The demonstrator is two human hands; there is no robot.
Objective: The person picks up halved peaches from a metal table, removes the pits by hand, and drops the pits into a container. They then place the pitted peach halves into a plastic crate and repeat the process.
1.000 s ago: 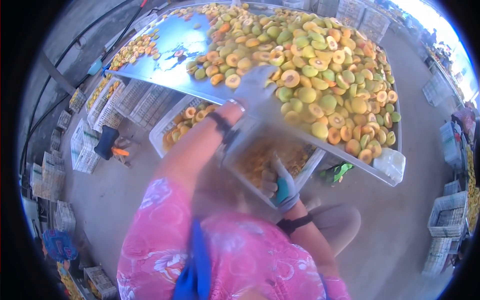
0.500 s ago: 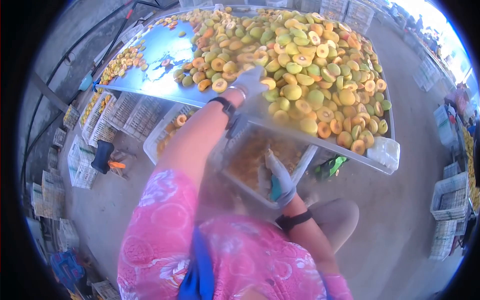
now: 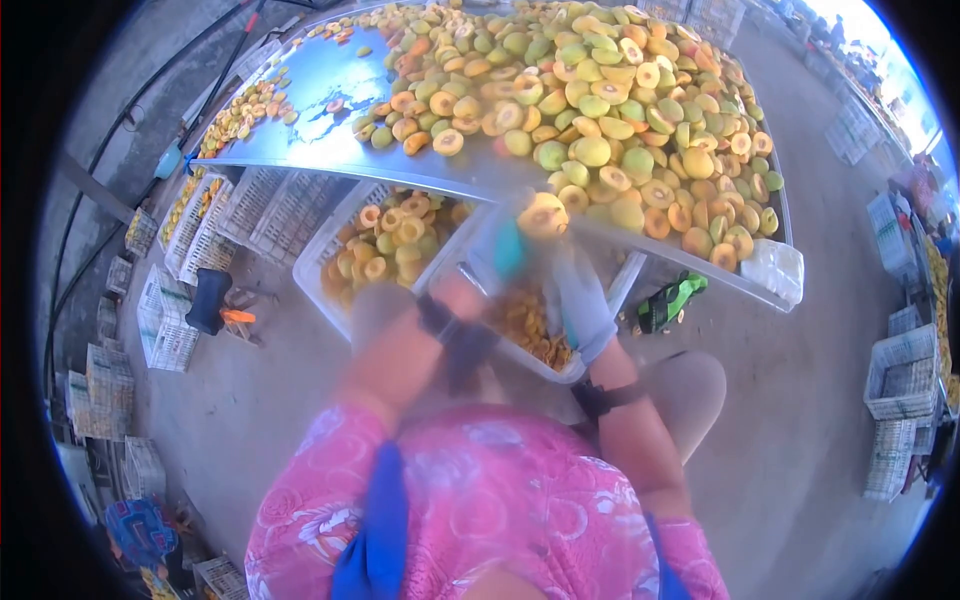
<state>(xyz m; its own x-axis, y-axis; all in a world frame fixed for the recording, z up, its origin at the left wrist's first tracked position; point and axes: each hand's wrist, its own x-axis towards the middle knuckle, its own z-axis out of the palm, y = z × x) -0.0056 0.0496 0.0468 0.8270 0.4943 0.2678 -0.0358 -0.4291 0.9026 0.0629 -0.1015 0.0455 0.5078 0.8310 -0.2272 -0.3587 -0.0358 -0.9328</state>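
both gloved hands are smeared by motion blur just in front of the near edge of the metal table (image 3: 320,90), above a white crate of orange scraps (image 3: 535,335). the left hand (image 3: 492,250) looks curled around a peach half (image 3: 543,214), cut face up and raised off the table at its fingertips, while the right hand (image 3: 580,300) sits just beside and below it, its grip too blurred to tell. a heap of halved peaches (image 3: 600,110) covers the table beyond, and another crate of halves (image 3: 395,240) stands under the table to the left.
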